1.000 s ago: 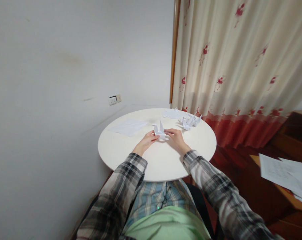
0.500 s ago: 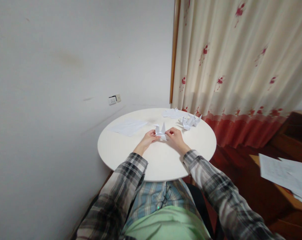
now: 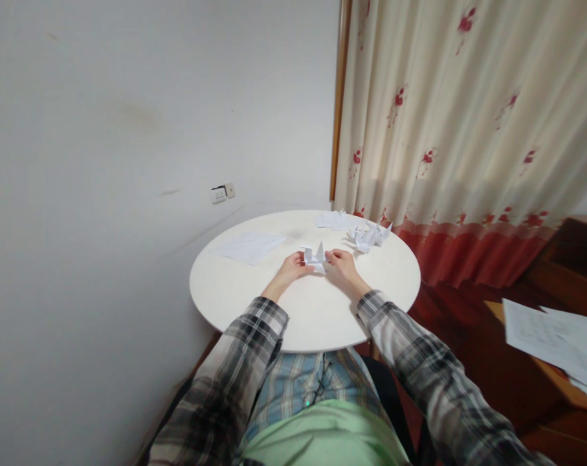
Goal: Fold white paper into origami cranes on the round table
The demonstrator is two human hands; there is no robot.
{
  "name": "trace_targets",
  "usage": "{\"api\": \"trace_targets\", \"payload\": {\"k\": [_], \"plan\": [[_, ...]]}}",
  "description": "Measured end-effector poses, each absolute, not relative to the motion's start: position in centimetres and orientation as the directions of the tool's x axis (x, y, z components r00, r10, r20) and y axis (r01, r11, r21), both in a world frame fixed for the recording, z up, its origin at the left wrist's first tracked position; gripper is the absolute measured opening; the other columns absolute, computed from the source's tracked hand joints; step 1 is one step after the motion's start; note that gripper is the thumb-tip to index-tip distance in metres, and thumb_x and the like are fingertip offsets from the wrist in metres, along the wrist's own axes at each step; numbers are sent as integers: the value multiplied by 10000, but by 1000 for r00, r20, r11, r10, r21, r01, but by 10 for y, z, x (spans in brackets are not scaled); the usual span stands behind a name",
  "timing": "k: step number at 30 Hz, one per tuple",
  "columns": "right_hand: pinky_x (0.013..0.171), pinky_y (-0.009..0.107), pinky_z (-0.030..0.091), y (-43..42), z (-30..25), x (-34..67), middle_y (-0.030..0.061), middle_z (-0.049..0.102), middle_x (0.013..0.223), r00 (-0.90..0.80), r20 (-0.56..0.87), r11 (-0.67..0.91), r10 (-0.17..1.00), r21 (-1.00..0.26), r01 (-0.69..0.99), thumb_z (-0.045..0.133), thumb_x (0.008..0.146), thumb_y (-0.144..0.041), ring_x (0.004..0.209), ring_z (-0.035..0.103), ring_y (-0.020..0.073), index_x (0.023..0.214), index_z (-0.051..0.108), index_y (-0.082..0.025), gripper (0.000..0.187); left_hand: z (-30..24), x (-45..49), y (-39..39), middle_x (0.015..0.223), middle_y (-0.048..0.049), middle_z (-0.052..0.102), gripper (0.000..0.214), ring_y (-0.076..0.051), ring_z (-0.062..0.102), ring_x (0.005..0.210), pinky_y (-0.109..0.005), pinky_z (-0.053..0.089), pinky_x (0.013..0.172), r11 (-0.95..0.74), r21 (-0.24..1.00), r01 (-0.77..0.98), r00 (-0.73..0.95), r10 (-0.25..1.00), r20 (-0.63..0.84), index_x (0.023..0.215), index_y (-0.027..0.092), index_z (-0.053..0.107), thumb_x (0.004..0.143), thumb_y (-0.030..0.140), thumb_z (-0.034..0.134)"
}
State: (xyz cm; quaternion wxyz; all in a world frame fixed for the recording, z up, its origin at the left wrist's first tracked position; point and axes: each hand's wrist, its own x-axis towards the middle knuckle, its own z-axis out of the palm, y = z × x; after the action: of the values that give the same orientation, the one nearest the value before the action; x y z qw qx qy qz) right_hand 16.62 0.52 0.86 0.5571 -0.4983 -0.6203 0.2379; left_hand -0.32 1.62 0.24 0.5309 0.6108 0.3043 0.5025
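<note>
A white origami crane [image 3: 315,261] with upright points is held just above the round white table [image 3: 312,323]. My left hand [image 3: 292,266] pinches its left side between thumb and fingers. On the other side, my right hand [image 3: 342,263] has its fingers closed on the paper's right edge. Several folded paper cranes [image 3: 368,237] lie clustered beyond my right hand. Flat white sheets of paper [image 3: 247,248] rest on the table to the left, past my left hand.
More white paper [image 3: 332,221] lies at the table's far edge. A wall with a socket [image 3: 218,194] is at the left, and a flowered curtain [image 3: 429,129] hangs behind. Written sheets [image 3: 555,336] sit on wooden furniture at the right.
The paper crane has tilted and shifted slightly right, its points now lower. Both hands have moved a little with it, and my right fingers have slid along its right edge.
</note>
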Motion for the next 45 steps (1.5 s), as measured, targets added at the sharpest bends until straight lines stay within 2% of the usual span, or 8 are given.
{"api": "trace_targets", "payload": {"k": [8,19,26,33,37,40,45], "plan": [[531,236,337,9,8,167,-26,475,480,116,395,359,911,-900,247,557,645,-358,510,419,104,511,497,-178,232,2,-3,16,788,-32,634,465,-140,591,714,-311,457,750,-240,959,-151,325,904,278,817,118,528,452,235,792],[581,252,388,11,5,168,12,597,593,142,488,463,861,-869,174,624,592,-380,578,511,126,583,608,-159,221,0,-4,18,808,-38,632,446,-140,584,728,-294,449,741,-251,960,-121,319,906,278,820,118,531,467,235,778],[589,253,407,13,4,168,10,608,610,125,505,493,854,-862,114,637,595,-318,573,520,121,612,609,-160,161,-1,-5,18,769,-30,629,421,-130,576,688,-268,449,683,-246,964,-100,312,912,265,804,119,534,476,230,773],[576,254,431,11,6,168,15,606,667,142,497,497,856,-867,35,649,605,-344,602,534,126,694,607,-165,205,2,-6,17,809,-45,633,395,-126,586,698,-268,443,699,-206,968,-144,276,931,239,836,109,545,512,198,751],[616,269,454,15,3,169,17,604,705,148,460,466,876,-885,-12,642,612,-386,658,555,136,753,590,-173,261,2,-8,18,844,-55,642,409,-130,595,724,-265,447,716,-199,958,-207,224,943,245,860,113,546,519,208,750],[631,272,452,20,-2,170,13,593,694,145,426,426,893,-904,35,659,581,-401,669,549,135,716,576,-177,274,1,-9,21,858,-55,645,434,-133,596,744,-261,448,728,-206,945,-255,188,948,257,880,116,546,514,219,755],[615,274,449,21,-9,167,16,596,679,57,282,284,958,-959,-19,678,558,-381,636,557,130,709,559,-176,281,-1,-10,24,862,-57,645,450,-141,596,758,-271,446,739,-212,937,-278,174,948,266,897,117,548,513,227,755]]}}
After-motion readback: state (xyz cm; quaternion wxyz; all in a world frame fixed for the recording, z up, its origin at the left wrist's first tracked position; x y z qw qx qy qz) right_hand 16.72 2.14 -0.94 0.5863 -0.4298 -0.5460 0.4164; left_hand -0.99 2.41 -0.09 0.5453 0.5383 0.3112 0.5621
